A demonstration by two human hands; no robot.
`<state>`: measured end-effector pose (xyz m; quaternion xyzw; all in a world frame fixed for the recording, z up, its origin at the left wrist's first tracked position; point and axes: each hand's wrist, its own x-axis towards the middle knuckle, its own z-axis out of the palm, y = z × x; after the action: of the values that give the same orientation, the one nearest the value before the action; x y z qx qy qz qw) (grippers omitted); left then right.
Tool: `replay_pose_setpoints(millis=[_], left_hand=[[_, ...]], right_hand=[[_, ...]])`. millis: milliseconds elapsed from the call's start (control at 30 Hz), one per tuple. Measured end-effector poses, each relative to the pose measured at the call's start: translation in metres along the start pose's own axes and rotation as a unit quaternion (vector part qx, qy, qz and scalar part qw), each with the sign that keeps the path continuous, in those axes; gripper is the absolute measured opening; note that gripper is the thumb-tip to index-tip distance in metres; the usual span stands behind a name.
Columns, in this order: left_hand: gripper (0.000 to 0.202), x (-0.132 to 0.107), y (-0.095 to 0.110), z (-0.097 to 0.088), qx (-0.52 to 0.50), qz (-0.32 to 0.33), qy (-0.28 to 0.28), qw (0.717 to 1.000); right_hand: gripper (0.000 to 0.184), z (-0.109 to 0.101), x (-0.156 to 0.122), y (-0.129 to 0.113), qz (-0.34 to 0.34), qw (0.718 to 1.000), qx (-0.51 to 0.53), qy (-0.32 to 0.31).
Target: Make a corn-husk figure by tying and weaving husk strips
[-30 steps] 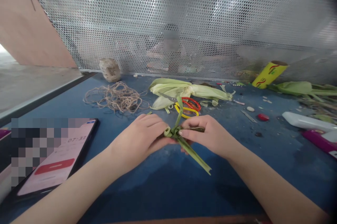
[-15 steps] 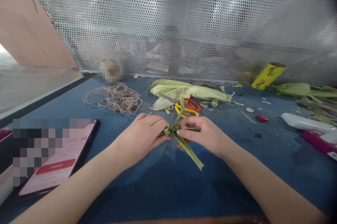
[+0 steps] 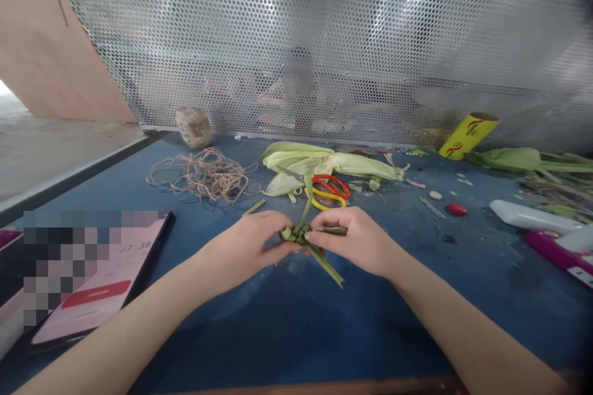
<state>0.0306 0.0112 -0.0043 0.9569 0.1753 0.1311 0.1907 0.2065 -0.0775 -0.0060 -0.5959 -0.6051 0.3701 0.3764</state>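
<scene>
Both hands meet over the middle of the blue table at a knotted bundle of green corn husk strips (image 3: 299, 232). My left hand (image 3: 259, 237) pinches the bundle's left side, where a strip curls round. On the other side, my right hand (image 3: 347, 237) grips the knot between thumb and fingers. One strip end points up and away, another slants down to the right, and a further one sticks out under my right fingers. Just beyond lie scissors (image 3: 331, 188) with red and yellow handles, partly over pale green corn husks (image 3: 301, 157).
Tangled twine (image 3: 208, 175) and a twine roll (image 3: 193, 127) lie back left. A phone (image 3: 106, 284) rests at left. On the right are a yellow tube (image 3: 469, 135), a red piece (image 3: 456, 209), a white glue gun-like object (image 3: 532, 214) and more husks (image 3: 519, 160). Perforated metal (image 3: 324, 42) stands behind.
The knotted bundle has turned slightly in my fingers, its lower strip end shifting left and up. My left hand has opened a small gap between thumb and fingers around the curl.
</scene>
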Motion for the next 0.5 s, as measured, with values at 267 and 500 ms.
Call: replay_pose_setpoints(millis=[267, 500], left_hand=[[0.019, 0.003, 0.000, -0.001, 0.135, 0.049, -0.012, 0.990], [0.037, -0.005, 0.004, 0.001, 0.076, -0.079, 0.259, 0.960]], right_hand=[[0.019, 0.003, 0.004, 0.008, 0.038, 0.993, 0.105, -0.031], [0.025, 0.007, 0.011, 0.013, 0.037, 0.951, 0.300, 0.061]])
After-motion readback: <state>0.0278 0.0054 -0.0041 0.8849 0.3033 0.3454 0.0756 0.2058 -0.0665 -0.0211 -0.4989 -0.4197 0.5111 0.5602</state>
